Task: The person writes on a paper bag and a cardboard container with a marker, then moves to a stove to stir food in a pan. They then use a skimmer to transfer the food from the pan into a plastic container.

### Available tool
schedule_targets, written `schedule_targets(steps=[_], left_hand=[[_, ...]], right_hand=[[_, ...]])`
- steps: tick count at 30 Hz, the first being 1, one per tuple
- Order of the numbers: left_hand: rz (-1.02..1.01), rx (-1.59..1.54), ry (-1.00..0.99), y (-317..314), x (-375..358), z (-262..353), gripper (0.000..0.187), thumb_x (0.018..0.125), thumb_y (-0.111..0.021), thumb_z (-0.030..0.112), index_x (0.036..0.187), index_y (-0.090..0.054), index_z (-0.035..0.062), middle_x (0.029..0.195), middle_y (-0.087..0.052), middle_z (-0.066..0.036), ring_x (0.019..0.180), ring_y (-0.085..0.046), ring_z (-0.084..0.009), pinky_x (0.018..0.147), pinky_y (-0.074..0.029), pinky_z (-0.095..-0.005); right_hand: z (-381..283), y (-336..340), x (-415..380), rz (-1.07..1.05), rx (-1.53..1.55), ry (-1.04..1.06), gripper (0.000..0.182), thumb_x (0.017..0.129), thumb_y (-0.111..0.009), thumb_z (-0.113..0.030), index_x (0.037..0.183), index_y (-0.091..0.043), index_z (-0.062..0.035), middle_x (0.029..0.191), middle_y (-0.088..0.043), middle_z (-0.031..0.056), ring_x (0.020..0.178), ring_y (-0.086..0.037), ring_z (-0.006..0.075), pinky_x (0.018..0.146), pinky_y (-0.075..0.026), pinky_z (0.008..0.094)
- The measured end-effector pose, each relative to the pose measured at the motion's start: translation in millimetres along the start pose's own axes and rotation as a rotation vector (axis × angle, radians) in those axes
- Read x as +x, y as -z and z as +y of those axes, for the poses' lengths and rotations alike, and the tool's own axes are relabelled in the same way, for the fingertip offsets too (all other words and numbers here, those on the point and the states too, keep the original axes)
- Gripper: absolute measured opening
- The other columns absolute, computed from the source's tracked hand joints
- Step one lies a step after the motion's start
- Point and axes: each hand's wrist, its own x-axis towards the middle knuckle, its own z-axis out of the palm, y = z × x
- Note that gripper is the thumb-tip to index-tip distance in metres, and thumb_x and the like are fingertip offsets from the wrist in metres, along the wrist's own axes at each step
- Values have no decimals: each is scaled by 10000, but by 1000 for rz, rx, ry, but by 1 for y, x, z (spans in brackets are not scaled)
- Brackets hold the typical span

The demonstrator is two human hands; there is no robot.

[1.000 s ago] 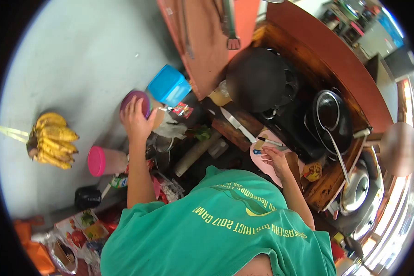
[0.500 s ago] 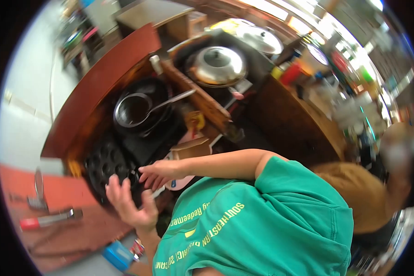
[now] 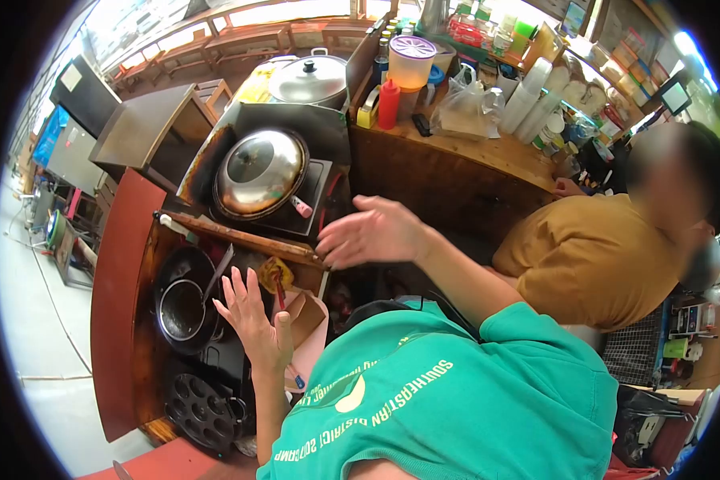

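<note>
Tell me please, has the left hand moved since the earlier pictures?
Yes. The left hand has moved away from the purple lid, toward the wok.

Left hand [image 3: 256, 326] splayed, right hand [image 3: 378, 234] outstretched

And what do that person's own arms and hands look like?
The left hand and right hand are bare, with no gloves showing. The right arm comes out of a short, loose green sleeve, part of a green shirt with yellow lettering printed on it.
</note>
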Motion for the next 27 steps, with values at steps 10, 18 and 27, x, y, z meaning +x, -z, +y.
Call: schedule_targets(steps=[10, 18, 27], left_hand=[[-82, 46, 127, -40, 6, 14, 588, 924, -650, 354, 1407, -502, 52, 1468, -482, -181, 1395, -398, -392, 1165, -145, -623], [77, 147, 216, -63, 69, 23, 303, 854, -702, 184, 1114, -672, 31, 1145, -682, -132, 1133, -612, -326, 1114, -328, -529], [18, 175, 535, -107, 221, -49, 365, 839, -683, 348, 1092, -711, 86, 870, -716, -176, 831, -693, -366, 742, -544, -457]], right_hand=[[-234, 232, -159, 1669, -1374, 625, 375, 839, -720, -254, 1106, -684, 7, 997, -726, 146, 888, -701, 231, 792, -555, 381], [-311, 263, -125, 1451, -1477, 747, 277, 860, -691, -247, 1017, -725, -22, 920, -739, 118, 843, -696, 191, 779, -542, 347], [-185, 225, -13, 707, -1581, -21, 312, 842, -695, -305, 1005, -754, -45, 932, -740, 160, 906, -711, 286, 833, -547, 385]])
